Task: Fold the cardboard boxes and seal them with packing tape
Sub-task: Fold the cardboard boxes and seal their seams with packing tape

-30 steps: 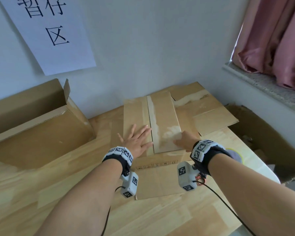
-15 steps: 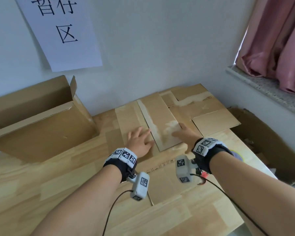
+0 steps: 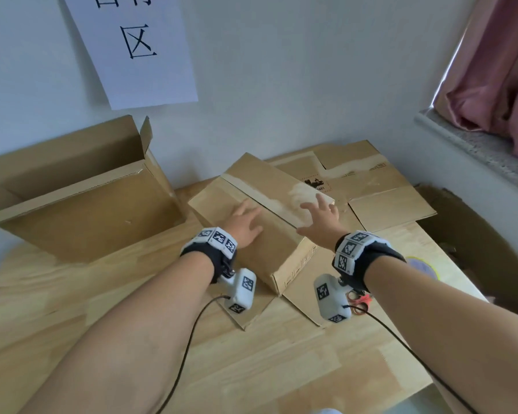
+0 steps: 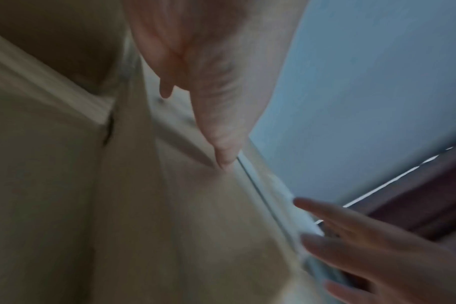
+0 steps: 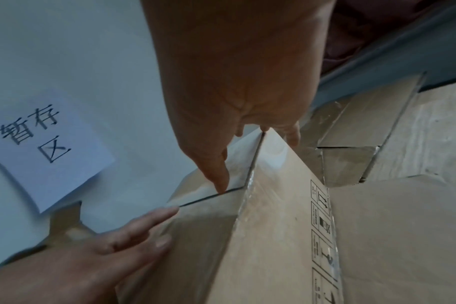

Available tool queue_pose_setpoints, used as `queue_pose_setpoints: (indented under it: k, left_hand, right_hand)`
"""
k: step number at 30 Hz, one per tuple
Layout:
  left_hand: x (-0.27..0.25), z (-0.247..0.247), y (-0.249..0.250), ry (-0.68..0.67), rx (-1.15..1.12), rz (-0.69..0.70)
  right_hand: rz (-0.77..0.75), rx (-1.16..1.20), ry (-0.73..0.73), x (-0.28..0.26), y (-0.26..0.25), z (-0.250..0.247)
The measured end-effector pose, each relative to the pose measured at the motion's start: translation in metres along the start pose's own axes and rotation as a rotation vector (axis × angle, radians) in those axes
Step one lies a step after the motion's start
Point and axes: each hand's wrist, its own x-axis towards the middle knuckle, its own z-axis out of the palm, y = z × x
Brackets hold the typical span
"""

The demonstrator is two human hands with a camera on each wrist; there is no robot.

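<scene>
A cardboard box (image 3: pixel 293 261) lies at the table's middle, turned diagonally, its two top flaps folded shut along a seam. My left hand (image 3: pixel 247 218) presses flat on the left flap, fingers straight. My right hand (image 3: pixel 319 212) lies flat with spread fingers on the right flap, over a whitish patch of old tape. In the right wrist view the right hand (image 5: pixel 234 107) touches the flap edge at the seam of the box (image 5: pixel 286 226), with the left hand (image 5: pixel 104 257) beside it. The left wrist view is blurred; the left hand (image 4: pixel 211 86) rests on cardboard.
An open cardboard box (image 3: pixel 87 210) stands at the left against the wall. Flattened cardboard (image 3: pixel 380 186) lies at the back right. Red-handled scissors (image 3: pixel 361 300) and a round greyish object (image 3: pixel 422 264) sit near my right wrist. A brown box (image 3: pixel 476 249) is beyond the table's right edge.
The box has turned under both hands, so its seam now runs diagonally with the far end to the left. My right hand's fingers went from curled to spread flat.
</scene>
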Motion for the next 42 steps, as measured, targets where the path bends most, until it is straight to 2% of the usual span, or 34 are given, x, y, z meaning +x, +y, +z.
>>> queue_pose_setpoints:
  k: [2, 7, 9, 12, 13, 16, 17, 21, 24, 28, 34, 39, 42]
  left_hand:
    - [0.001, 0.006, -0.012, -0.070, 0.025, -0.066]
    - [-0.010, 0.025, 0.000, -0.048, -0.031, -0.052]
    - [-0.018, 0.027, 0.013, -0.116, 0.013, -0.051]
    - [-0.028, 0.024, 0.029, -0.224, 0.130, -0.021]
    - [-0.029, 0.020, 0.029, -0.207, 0.171, 0.000]
    - [-0.020, 0.011, 0.016, 0.013, 0.257, 0.099]
    - [-0.013, 0.011, 0.008, 0.046, 0.245, 0.127]
    - [0.008, 0.022, -0.024, -0.053, 0.203, 0.145]
    - [0.023, 0.018, -0.052, 0.063, 0.143, 0.034]
    - [0.041, 0.000, -0.078, 0.109, 0.043, -0.045]
    - [0.054, -0.014, -0.091, 0.112, -0.326, -0.131]
    - [0.056, -0.023, -0.094, 0.058, -0.473, -0.207]
    - [0.053, -0.019, -0.094, 0.087, -0.548, -0.207]
  right_hand:
    - [0.022, -0.030, -0.036, -0.001, 0.003, 0.003]
    - [0.146, 0.096, -0.009, 0.002, -0.006, 0.002]
    - [0.161, 0.124, 0.018, 0.005, -0.012, 0.004]
    - [0.156, 0.006, 0.020, 0.004, -0.012, 0.015]
    - [0.156, 0.001, 0.005, 0.003, -0.010, 0.018]
    - [0.132, 0.033, -0.032, 0.001, 0.005, 0.026]
    - [0.125, 0.042, -0.042, 0.002, 0.010, 0.028]
    - [0.117, 0.045, -0.046, 0.011, 0.021, 0.034]
    - [0.102, 0.040, -0.038, 0.017, 0.026, 0.038]
    - [0.101, 0.019, -0.011, 0.022, 0.029, 0.042]
    - [0.097, -0.005, 0.003, 0.021, 0.027, 0.043]
    - [0.082, 0.002, 0.001, 0.023, 0.028, 0.042]
    - [0.067, 0.000, 0.007, 0.023, 0.032, 0.042]
